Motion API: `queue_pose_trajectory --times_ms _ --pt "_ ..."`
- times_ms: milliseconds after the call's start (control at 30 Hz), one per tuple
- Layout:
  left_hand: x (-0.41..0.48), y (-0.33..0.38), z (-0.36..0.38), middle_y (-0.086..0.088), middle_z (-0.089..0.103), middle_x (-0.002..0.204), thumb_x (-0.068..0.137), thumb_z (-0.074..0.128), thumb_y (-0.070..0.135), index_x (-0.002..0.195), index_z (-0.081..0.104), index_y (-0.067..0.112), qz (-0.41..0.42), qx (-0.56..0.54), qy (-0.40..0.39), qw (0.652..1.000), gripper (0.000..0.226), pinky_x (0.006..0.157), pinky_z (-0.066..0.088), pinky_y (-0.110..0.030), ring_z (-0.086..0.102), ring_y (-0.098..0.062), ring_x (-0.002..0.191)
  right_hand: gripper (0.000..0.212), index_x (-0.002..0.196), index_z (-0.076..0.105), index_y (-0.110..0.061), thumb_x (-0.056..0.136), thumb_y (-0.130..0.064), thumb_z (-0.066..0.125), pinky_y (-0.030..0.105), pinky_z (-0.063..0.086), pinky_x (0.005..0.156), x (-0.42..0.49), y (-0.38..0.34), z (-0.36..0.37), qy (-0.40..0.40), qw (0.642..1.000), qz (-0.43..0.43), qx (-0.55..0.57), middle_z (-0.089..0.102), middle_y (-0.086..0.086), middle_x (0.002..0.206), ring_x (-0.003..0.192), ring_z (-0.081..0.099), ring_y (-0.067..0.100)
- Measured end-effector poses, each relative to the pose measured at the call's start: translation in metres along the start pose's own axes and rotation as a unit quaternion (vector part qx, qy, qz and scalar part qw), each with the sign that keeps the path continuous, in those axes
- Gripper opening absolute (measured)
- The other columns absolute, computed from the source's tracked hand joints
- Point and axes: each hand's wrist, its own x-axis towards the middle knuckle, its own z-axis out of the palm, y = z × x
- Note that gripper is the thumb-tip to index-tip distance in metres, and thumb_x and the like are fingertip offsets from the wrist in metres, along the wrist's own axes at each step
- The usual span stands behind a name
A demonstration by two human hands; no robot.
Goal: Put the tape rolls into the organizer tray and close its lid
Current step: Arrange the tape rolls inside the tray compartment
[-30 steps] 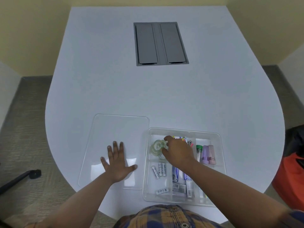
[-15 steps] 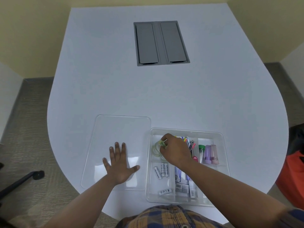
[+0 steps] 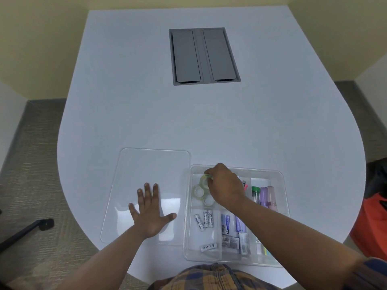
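Now nearest: plaid shirt at the bottom edge, both forearms reaching forward over the worktop (image 3: 209, 122). Left hand (image 3: 149, 212) flat, fingers (image 3: 147, 190) spread apart, pressing on the clear lid (image 3: 146, 164), which lies just left of the organizer tray (image 3: 280, 178) and not yet on it. Right hand (image 3: 225, 187) inside the tray's far-left compartment, fingertips pinched together on a tape roll (image 3: 203, 181) tilted up on edge; compared with half a second earlier, lifted slightly toward the far wall of that compartment. Just beneath and nearer than those fingertips, two more tape rolls (image 3: 199, 192) lying flat in the same compartment, touching one another. Nearer still, batteries (image 3: 204, 219) in the near-left compartment; right of the wrist, tubes and packets; beyond them, coloured capped markers (image 3: 265, 195). Farther off, only the grey cable hatch (image 3: 204, 56) set into the worktop, well apart from everything.

Judging by this: rolls all in the tray, last one being settled; next, release, then lid over the tray.
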Motion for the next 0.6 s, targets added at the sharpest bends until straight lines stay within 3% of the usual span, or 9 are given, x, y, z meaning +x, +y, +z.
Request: queue_pose_trajectory --times_ms 167,267,467,600 --pt "0.001 -0.001 0.001 0.011 -0.053 0.138 0.065 0.044 0.085 0.129 -0.045 0.036 -0.001 0.001 0.002 1.0 0.12 0.109 -0.012 -0.063 -0.049 -0.017 0.126 0.027 0.119 0.06 -0.022 0.093 -0.025 0.053 0.035 0.051 0.076 0.007 0.005 -0.012 0.053 0.998 -0.014 -0.04 0.067 0.003 0.106 0.096 0.063 0.027" --pt "0.002 -0.002 0.001 0.012 -0.056 0.135 0.063 0.042 0.086 0.127 -0.047 0.039 -0.002 0.004 0.0 1.0 0.119 0.109 -0.012 -0.063 -0.053 -0.016 0.122 0.022 0.107 0.057 -0.019 0.086 -0.016 0.058 0.032 0.049 0.062 0.008 0.002 -0.016 0.016 0.994 -0.034 -0.107 0.069 0.002 0.087 0.082 0.063 0.028" --pt "0.002 -0.003 0.002 0.012 -0.054 0.137 0.064 0.042 0.086 0.127 -0.047 0.039 -0.002 0.003 0.001 1.0 0.119 0.109 -0.012 -0.063 -0.053 -0.015 0.122 0.029 0.086 0.054 -0.014 0.064 0.004 0.061 0.022 0.015 0.043 0.01 -0.001 -0.01 -0.04 0.955 -0.133 -0.263 0.063 0.003 0.063 0.049 0.041 0.026" --pt "0.003 -0.004 0.003 0.012 -0.053 0.138 0.064 0.043 0.086 0.128 -0.046 0.039 -0.005 0.004 0.005 1.0 0.119 0.11 -0.01 -0.063 -0.054 -0.015 0.122 0.024 0.084 0.058 -0.013 0.068 0.004 0.056 0.025 0.023 0.046 0.014 0.01 -0.013 -0.044 0.955 -0.134 -0.262 0.064 0.004 0.068 0.05 0.046 0.028"
